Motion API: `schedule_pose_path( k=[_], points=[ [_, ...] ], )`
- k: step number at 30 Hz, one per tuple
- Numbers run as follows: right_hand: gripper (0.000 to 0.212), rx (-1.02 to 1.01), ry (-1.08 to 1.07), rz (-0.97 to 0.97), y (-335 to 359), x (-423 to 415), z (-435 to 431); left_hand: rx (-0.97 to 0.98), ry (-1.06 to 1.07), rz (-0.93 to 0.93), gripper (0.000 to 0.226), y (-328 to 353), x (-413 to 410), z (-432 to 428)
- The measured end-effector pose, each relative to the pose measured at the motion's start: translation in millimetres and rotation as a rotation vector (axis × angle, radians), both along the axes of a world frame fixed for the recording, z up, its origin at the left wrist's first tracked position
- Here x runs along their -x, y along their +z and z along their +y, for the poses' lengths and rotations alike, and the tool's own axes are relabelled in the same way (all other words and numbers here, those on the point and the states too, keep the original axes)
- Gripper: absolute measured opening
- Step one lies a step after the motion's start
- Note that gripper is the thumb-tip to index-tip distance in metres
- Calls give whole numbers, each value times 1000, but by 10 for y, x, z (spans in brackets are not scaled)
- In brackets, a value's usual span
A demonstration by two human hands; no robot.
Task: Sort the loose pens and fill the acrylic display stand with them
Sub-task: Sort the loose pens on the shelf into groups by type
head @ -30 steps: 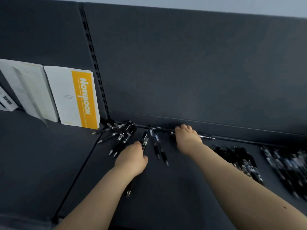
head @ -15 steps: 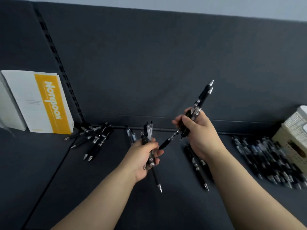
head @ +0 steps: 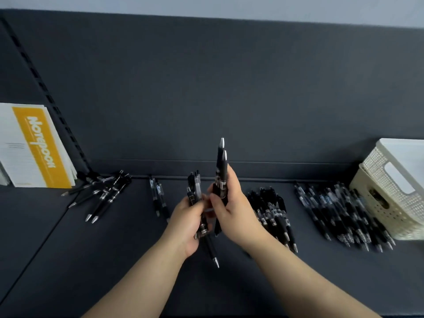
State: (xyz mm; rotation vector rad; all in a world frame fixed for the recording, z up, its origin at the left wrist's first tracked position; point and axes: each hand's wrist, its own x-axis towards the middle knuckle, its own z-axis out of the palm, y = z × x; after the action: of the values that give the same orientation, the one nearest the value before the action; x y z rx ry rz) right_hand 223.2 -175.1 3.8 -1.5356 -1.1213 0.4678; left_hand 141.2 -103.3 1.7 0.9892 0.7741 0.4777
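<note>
My left hand (head: 187, 222) grips a bundle of black pens (head: 195, 191), one tip pointing down toward me. Close beside it, my right hand (head: 231, 210) holds two black pens (head: 221, 166) upright with silver tips up. Both hands are raised above the dark shelf (head: 114, 260) at its middle. Loose black pens lie in groups on the shelf: one pile at the left (head: 103, 196), a pair (head: 157, 196) left of my hands, a heap (head: 273, 210) right of them, and a larger heap (head: 339, 210) farther right. No acrylic stand is visible.
A white and yellow notebook (head: 34, 145) leans against the back panel at the left. A cream plastic basket (head: 394, 189) stands at the far right, next to the large pen heap. The dark back panel (head: 206, 88) rises behind the shelf.
Both hands lifted off the shelf with pens and came together. The right hand's pens swung from slanted to upright. The view shifted right, showing the basket.
</note>
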Motion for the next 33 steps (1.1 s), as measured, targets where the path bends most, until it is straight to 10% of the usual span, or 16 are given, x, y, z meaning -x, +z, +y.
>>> schedule_pose_path(
  k=[4,10,33],
  points=[
    [80,14,-25,158,-157,62,36,10,31,-4,22,-27,59,-65],
    [21,83,-77,494,-118,58,20,-74,45,103,15,-122,97,-54],
    [17,-166,-172,8,162,-648,-374,3,165,106,13,-318,-180,-223]
  ],
)
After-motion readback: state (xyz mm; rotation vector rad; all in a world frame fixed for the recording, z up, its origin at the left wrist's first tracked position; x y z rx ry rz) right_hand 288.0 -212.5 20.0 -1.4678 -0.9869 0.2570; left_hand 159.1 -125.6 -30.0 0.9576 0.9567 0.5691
